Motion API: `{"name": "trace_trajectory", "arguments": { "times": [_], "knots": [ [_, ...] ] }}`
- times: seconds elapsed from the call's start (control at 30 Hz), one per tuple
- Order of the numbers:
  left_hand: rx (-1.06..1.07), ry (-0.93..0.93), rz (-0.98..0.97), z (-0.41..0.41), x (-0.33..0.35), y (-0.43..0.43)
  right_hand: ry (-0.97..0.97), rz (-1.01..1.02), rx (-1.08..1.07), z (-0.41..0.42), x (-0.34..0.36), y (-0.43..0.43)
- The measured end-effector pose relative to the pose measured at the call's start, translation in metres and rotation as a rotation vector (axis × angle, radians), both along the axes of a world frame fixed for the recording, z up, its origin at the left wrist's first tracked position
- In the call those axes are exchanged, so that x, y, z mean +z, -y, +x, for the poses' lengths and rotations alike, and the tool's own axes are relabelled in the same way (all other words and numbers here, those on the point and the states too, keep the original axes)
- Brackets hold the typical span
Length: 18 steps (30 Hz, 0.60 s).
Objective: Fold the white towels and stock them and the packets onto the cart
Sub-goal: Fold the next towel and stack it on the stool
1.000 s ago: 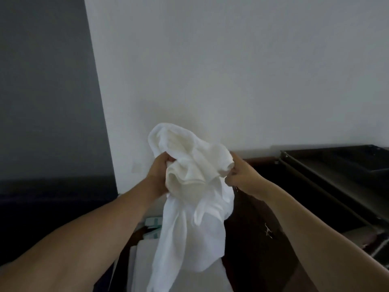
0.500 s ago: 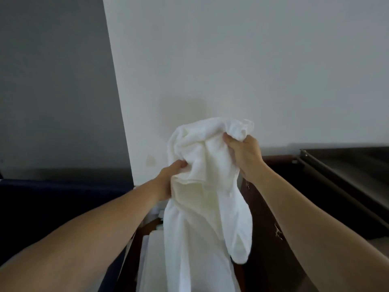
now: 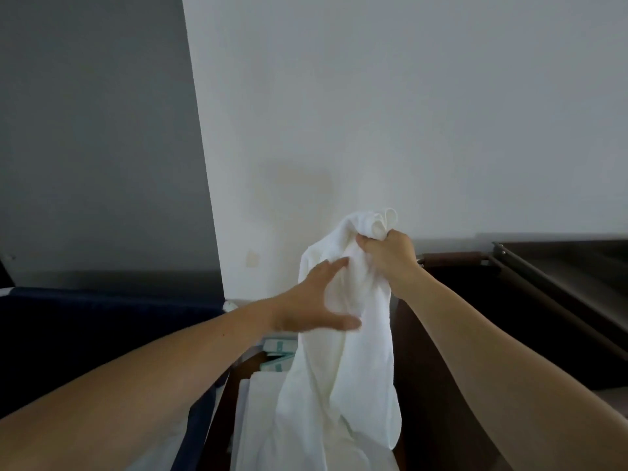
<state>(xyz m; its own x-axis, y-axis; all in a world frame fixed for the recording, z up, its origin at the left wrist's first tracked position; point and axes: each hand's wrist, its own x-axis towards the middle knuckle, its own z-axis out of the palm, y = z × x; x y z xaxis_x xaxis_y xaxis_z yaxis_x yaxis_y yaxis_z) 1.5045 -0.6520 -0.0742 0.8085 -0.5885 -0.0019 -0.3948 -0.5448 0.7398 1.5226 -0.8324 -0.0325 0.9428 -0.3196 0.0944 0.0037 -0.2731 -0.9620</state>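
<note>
Right now: white towel [image 3: 343, 375] held up mid-frame, both hands on it.
Right hand [image 3: 387, 256] at the towel's 1 o'clock, fingers curled tight round the bunched top; left hand [image 3: 312, 300] at 10 o'clock, fingers straight and spread, touching cloth, gripping nothing. Towel hangs loose toward 6 o'clock over a white folded stack [image 3: 258, 419]. Teal-white packets [image 3: 277, 348] at 8 o'clock. Dark cart [image 3: 530, 287] at 3 o'clock.

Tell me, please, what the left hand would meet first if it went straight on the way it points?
Most likely the white towel, hanging from the right hand just beyond the left hand; depth is unclear.
</note>
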Motion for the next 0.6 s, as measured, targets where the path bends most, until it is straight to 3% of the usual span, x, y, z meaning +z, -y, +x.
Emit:
{"name": "trace_trajectory", "arguments": {
  "times": [0.1,0.17,0.23,0.3,0.4,0.6],
  "knots": [
    [0.044,0.439,0.335,-0.016,-0.018,0.002,-0.016,-0.001,-0.015,0.000,0.002,-0.003],
    [0.110,0.679,0.409,-0.019,-0.029,0.008,-0.043,0.006,-0.028,0.000,0.001,-0.005],
    [0.139,0.797,0.389,-0.017,-0.032,0.011,-0.057,0.005,-0.030,0.001,-0.001,-0.007],
    [0.132,0.713,0.232,-0.013,-0.028,0.006,-0.066,-0.017,-0.024,0.001,-0.004,-0.009],
    [0.162,0.347,-0.045,-0.006,-0.016,-0.010,-0.063,-0.091,-0.040,0.000,-0.008,-0.003],
    [0.402,0.143,-0.519,0.019,0.033,-0.029,-0.155,-0.323,-0.050,-0.005,-0.025,0.010]
  ]
}}
